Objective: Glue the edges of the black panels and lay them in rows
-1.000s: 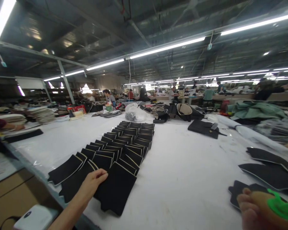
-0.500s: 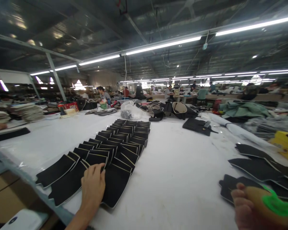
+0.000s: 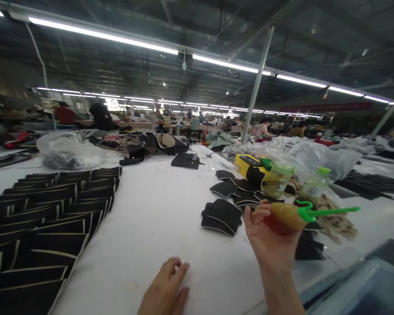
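Note:
In my right hand (image 3: 272, 245) lies an amber squeeze bottle (image 3: 285, 215) with a green cap and a long green nozzle pointing right. The palm faces up and the fingers curl against the bottle's end. Low in the middle of the view, my left hand (image 3: 167, 286) hovers over or rests on the white table (image 3: 144, 227), loosely bent, fingers apart, nothing in it. Left of it are overlapping rows of black pieces (image 3: 52, 229) with pale edges. Between the rows and the bottle sits a small pile of black cut pieces (image 3: 221, 216).
More black pieces (image 3: 246, 186) lie beside a yellow box (image 3: 249, 165). Behind my right hand stand a clear jar with greenish liquid (image 3: 278, 179) and a green-capped bottle (image 3: 317, 181). A black flat item (image 3: 185, 160) and a plastic bag (image 3: 70, 151) lie farther back. Several people work beyond.
The view has swung right. My left hand has left the black rows. My right hand, with the squeeze bottle, has turned palm up, and the nozzle now shows fully.

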